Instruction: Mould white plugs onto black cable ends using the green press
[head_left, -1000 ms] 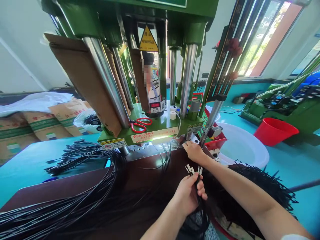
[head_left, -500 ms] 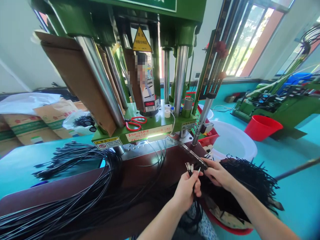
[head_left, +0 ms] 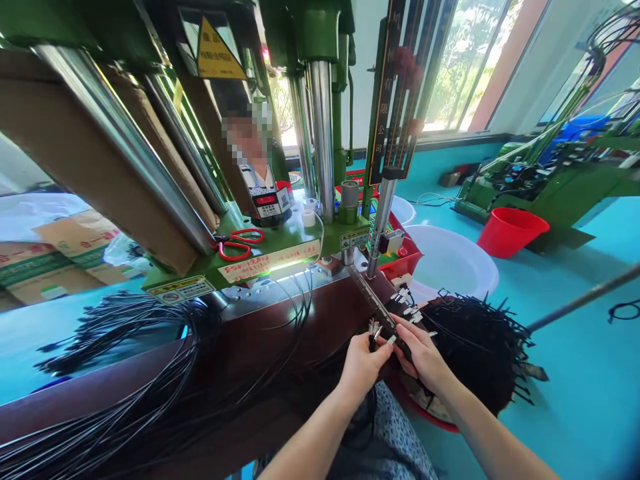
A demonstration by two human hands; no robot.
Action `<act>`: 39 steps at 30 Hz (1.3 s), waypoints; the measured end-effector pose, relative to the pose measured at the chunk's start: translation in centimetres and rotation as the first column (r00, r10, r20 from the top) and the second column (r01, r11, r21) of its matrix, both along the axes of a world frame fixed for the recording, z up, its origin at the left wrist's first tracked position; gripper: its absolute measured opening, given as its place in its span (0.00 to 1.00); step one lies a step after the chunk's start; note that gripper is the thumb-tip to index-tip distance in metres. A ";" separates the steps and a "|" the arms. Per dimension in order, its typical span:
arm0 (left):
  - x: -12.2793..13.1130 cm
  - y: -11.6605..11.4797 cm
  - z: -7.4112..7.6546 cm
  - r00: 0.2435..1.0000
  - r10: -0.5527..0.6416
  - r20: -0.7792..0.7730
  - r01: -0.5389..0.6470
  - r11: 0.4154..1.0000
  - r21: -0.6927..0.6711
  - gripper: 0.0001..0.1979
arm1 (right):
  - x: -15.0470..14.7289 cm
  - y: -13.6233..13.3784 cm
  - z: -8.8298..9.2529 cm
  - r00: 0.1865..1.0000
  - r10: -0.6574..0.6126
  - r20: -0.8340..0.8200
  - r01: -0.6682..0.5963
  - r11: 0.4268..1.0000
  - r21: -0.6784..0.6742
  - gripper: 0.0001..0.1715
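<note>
At five o'clock, the left hand [head_left: 361,367] is closed on cable ends [head_left: 373,327] and the right hand [head_left: 425,353] is clamped on a dark bar [head_left: 371,291] running toward eleven o'clock, so crowding could make a tip snag or slip.

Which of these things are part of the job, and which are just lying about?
Seemingly part of the job:
cables in the left hand
bar in the right hand
press

Apparently just lying about:
scissors
red bucket
white tub
</note>
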State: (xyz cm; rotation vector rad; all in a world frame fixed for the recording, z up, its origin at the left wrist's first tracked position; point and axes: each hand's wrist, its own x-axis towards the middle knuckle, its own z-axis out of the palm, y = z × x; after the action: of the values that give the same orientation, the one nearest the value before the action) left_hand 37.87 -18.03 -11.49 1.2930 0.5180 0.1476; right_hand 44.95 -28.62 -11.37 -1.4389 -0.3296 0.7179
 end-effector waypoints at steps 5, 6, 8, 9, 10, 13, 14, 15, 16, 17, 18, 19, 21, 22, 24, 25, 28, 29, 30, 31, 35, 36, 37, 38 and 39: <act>-0.2 0.1 -0.2 1.000 -0.008 -0.014 0.009 0.999 0.030 0.14 | -0.1 0.0 -0.4 0.973 0.042 0.226 -0.027 0.997 -0.070 0.30; -0.2 0.1 -0.1 1.000 -0.006 -0.010 0.006 1.000 0.029 0.14 | -0.1 0.0 -0.5 0.964 0.055 0.258 -0.036 0.996 -0.076 0.29; -0.3 0.1 0.0 1.000 -0.007 0.011 0.007 1.000 0.022 0.16 | -0.1 0.1 -0.4 0.967 0.075 0.243 -0.058 0.995 -0.079 0.28; -0.3 0.2 0.2 1.000 -0.009 0.024 0.009 1.000 0.009 0.17 | -0.1 0.1 -0.4 0.977 0.076 0.197 -0.062 0.995 -0.075 0.28; -0.3 0.3 0.4 0.999 -0.011 0.032 0.012 1.000 -0.027 0.18 | -0.1 0.0 -0.3 0.988 0.067 0.138 -0.059 0.996 -0.065 0.29; -0.2 0.9 1.2 0.999 -0.036 0.029 0.043 0.955 -0.293 0.25 | 0.0 -0.3 0.0 1.000 0.015 -0.015 -0.015 1.000 0.007 0.31; -0.1 1.2 1.4 0.998 -0.043 0.037 0.054 0.921 -0.387 0.26 | 0.0 -0.4 0.1 0.999 -0.001 -0.043 0.003 0.999 0.034 0.31; -0.2 1.4 1.6 0.998 -0.045 0.053 0.064 0.890 -0.452 0.25 | 0.1 -0.5 0.2 0.998 -0.011 -0.063 0.015 0.998 0.056 0.31; -0.2 1.6 1.8 0.996 -0.040 0.075 0.072 0.873 -0.483 0.23 | 0.1 -0.5 0.2 0.997 -0.013 -0.077 0.019 0.997 0.073 0.32; -0.3 1.7 1.8 0.995 -0.033 0.097 0.076 0.872 -0.484 0.21 | 0.1 -0.6 0.3 0.996 -0.011 -0.087 0.019 0.996 0.084 0.32; -0.3 1.8 1.9 0.993 -0.025 0.112 0.074 0.880 -0.468 0.20 | 0.1 -0.6 0.3 0.995 -0.005 -0.095 0.014 0.996 0.090 0.32; -0.4 1.8 1.9 0.993 -0.018 0.114 0.068 0.892 -0.447 0.19 | 0.1 -0.6 0.3 0.995 0.003 -0.100 0.007 0.996 0.094 0.33; -0.4 1.5 1.8 0.996 -0.005 0.086 0.039 0.916 -0.399 0.20 | 0.2 -0.6 0.1 0.995 0.020 -0.098 -0.011 0.996 0.090 0.33; -0.3 1.4 1.7 0.998 0.003 0.067 0.022 0.929 -0.370 0.20 | 0.2 -0.6 0.1 0.995 0.027 -0.092 -0.019 0.996 0.083 0.32; -0.2 0.9 1.6 0.999 0.015 0.033 -0.004 0.952 -0.305 0.21 | 0.3 -0.6 -0.1 0.997 0.038 -0.073 -0.034 0.998 0.062 0.32; -0.1 0.7 1.6 1.000 0.018 0.020 -0.012 0.961 -0.277 0.21 | 0.4 -0.7 -0.1 0.997 0.047 -0.064 -0.043 0.997 0.057 0.32; 0.1 0.2 1.4 0.999 0.052 -0.004 -0.052 0.978 -0.204 0.20 | 0.6 -0.8 0.0 0.996 0.082 -0.045 -0.080 0.995 0.056 0.30; 0.1 0.2 1.3 0.998 0.070 -0.002 -0.069 0.982 -0.176 0.20 | 0.7 -0.9 0.0 0.995 0.093 -0.043 -0.091 0.995 0.051 0.30; 0.2 0.2 1.2 0.996 0.086 0.003 -0.084 0.986 -0.146 0.19 | 0.7 -0.9 0.1 0.994 0.104 -0.044 -0.102 0.994 0.041 0.30; 0.2 0.2 1.0 0.995 0.098 0.013 -0.096 0.988 -0.118 0.18 | 0.8 -0.9 0.2 0.993 0.110 -0.043 -0.109 0.994 0.027 0.30; 0.1 0.6 0.3 0.993 0.114 0.030 -0.112 0.992 -0.049 0.15 | 0.7 -0.7 0.2 0.990 0.142 0.015 -0.141 0.990 -0.029 0.32; 0.0 0.7 0.2 0.993 0.118 0.028 -0.117 0.992 -0.041 0.14 | 0.6 -0.5 0.1 0.988 0.146 0.057 -0.144 0.989 -0.038 0.31; -0.1 0.8 0.1 0.992 0.122 0.026 -0.121 0.992 -0.037 0.14 | 0.5 -0.4 0.0 0.983 0.147 0.108 -0.143 0.989 -0.044 0.31; -0.2 0.9 0.1 0.992 0.121 0.024 -0.120 0.992 -0.036 0.14 | 0.4 -0.3 -0.1 0.976 0.150 0.159 -0.144 0.988 -0.047 0.30; -0.3 0.9 0.2 0.993 0.116 0.022 -0.115 0.993 -0.038 0.14 | 0.4 -0.2 -0.1 0.968 0.149 0.199 -0.143 0.989 -0.044 0.30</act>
State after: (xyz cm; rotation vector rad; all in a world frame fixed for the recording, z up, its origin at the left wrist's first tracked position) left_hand 37.55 -17.15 -11.31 1.2239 0.5729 0.2489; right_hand 45.30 -28.84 -11.51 -1.5308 -0.5903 0.6982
